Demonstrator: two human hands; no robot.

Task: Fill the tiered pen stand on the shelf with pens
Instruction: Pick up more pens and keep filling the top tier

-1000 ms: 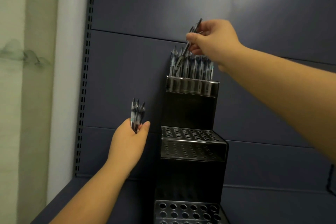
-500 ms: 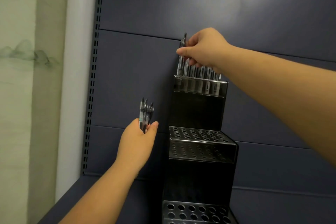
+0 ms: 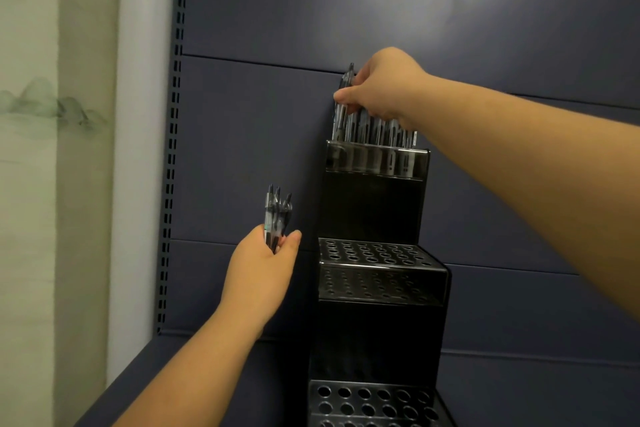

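Note:
A black tiered pen stand stands on the dark shelf against the back panel. Several pens stand upright in its top tier. My right hand pinches one pen held upright at the left end of that top row, its lower part among the others. To the left of the stand, my left hand grips a small bundle of pens, tips up. The middle tier and bottom tier show only open holes.
The dark blue back panel rises behind the stand. A slotted upright rail runs down the left side, with a pale wall beyond it. The shelf floor runs forward on the left of the stand.
My right hand brought its pen from a tilted hold above the top tier down to upright at the row's left end. The left hand with its bundle stayed beside the stand.

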